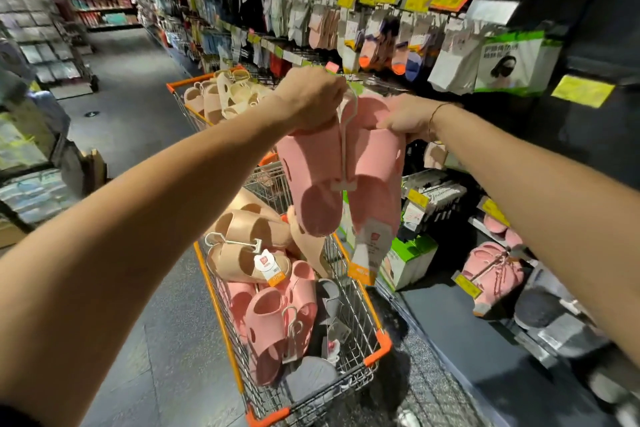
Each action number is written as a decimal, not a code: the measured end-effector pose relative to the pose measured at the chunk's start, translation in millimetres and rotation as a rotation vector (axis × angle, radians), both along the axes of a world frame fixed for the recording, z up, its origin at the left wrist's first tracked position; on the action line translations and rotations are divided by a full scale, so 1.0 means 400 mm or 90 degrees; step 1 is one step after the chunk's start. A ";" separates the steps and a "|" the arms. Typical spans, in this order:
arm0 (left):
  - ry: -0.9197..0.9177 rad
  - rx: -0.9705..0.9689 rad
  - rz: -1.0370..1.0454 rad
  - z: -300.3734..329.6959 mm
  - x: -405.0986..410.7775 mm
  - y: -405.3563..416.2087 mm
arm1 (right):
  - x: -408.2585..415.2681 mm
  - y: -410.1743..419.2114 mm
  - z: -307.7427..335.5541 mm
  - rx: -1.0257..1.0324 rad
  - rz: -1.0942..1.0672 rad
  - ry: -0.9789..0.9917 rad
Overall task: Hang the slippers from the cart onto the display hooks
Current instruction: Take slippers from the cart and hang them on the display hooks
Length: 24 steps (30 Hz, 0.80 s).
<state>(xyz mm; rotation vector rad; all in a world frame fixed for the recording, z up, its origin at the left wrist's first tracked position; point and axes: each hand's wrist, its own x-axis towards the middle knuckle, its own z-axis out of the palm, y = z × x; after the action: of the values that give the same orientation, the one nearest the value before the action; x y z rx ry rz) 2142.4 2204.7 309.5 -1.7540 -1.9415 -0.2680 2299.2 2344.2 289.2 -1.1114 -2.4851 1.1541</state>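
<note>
A pair of pink slippers (346, 180) on a white plastic hanger (344, 135) hangs in the air above the cart, a price tag dangling below. My left hand (311, 97) grips the top of the hanger. My right hand (407, 118) grips the heel edge of the right slipper. The wire cart (374, 322) with orange trim stands below, holding several pink, beige and grey slippers (266, 319). A pink pair (491, 267) hangs on the low display at the right.
A second cart (214, 97) with cream slippers stands further down the aisle. The black shelving on the right carries hanging socks (346, 28) and boxed face masks (512, 62) with yellow price labels. Grey floor runs on the left, with shelves beyond.
</note>
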 end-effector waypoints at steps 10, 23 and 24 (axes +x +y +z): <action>-0.010 0.073 -0.109 0.065 0.124 0.124 | 0.197 0.004 0.125 0.153 -0.079 0.209; -0.097 0.230 -0.308 0.332 0.528 0.398 | 0.694 0.015 0.235 0.232 -0.344 0.385; -0.117 0.229 -0.318 0.357 0.561 0.414 | 0.733 0.014 0.228 0.212 -0.366 0.398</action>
<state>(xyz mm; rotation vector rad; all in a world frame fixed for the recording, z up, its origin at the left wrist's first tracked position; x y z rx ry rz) 2367.0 2370.3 452.4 -1.9824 -1.4166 -0.9191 2592.4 2349.6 380.2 -1.0533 -1.6476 0.7282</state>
